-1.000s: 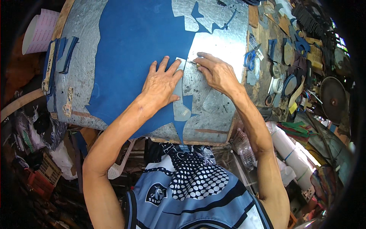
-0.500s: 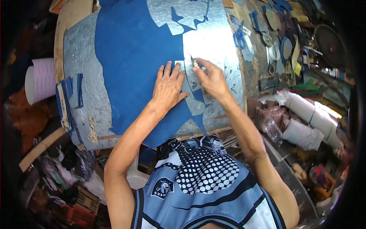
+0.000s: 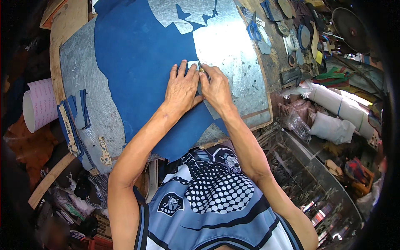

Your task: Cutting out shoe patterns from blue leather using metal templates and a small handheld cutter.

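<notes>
A large blue sheet (image 3: 137, 62), which looks like leather, lies over a scratched metal plate (image 3: 233, 58) on the worktable. My left hand (image 3: 182, 87) rests on it with fingers spread, pressing down a pale grey flat template (image 3: 192, 63). Most of that template is hidden under both hands. In my right hand (image 3: 215, 88) is a small knife (image 3: 201, 68) with a brass-coloured collar, gripped close to the blade. Its tip is at the sheet's right edge, beside the template's upper end. The two hands are almost touching.
Blue-handled scissors (image 3: 253, 30) lie at the table's far right, near rolls of tape (image 3: 292, 41) and cut pieces. Blue strips (image 3: 83, 109) lie on the left edge. A pink-and-white roll (image 3: 41, 104) stands left of the table; long white rolls (image 3: 337, 102) are at the right.
My right hand has come left and turned, bringing the knife from above the bare metal to the template's edge. My left hand stays on the template. The whole view has shifted slightly.
</notes>
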### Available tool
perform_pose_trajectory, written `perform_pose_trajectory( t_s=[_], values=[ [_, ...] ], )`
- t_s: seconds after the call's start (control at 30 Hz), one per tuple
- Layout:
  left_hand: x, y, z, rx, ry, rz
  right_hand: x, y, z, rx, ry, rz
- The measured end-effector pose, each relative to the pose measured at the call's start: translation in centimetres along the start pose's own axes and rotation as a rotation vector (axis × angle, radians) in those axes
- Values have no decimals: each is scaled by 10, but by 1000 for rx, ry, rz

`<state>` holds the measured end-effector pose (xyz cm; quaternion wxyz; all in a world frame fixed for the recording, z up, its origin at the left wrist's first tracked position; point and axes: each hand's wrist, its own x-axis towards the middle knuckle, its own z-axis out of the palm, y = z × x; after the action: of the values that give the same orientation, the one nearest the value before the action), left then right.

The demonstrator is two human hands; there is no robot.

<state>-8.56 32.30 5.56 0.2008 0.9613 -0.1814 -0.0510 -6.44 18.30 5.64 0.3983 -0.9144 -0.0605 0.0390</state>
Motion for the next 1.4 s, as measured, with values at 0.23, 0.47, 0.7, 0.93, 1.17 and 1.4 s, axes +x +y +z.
perform_pose_trajectory(
  t_s=[0.23, 0.47, 0.7, 0.93, 1.17, 1.4],
  values=[
    [1, -2, 3, 25, 13, 12, 1, -3, -3, -8, -26, -26],
    [0, -2, 5, -6, 28, 1, 2, -4, -3, -28, -43, -10],
    [0, -4, 5, -3, 15, 15, 4, -2, -6, -1, -87, 11],
    [0, -4, 1, -21, -14, 1, 2, -1, -7, 36, -107, 20],
    [0, -4, 2, -18, -20, -11, -4, -3, -14, 7, -119, 22],
    [-1, -3, 2, 6, -29, -11, -21, -4, -23, -24, -143, -6]
  ],
)
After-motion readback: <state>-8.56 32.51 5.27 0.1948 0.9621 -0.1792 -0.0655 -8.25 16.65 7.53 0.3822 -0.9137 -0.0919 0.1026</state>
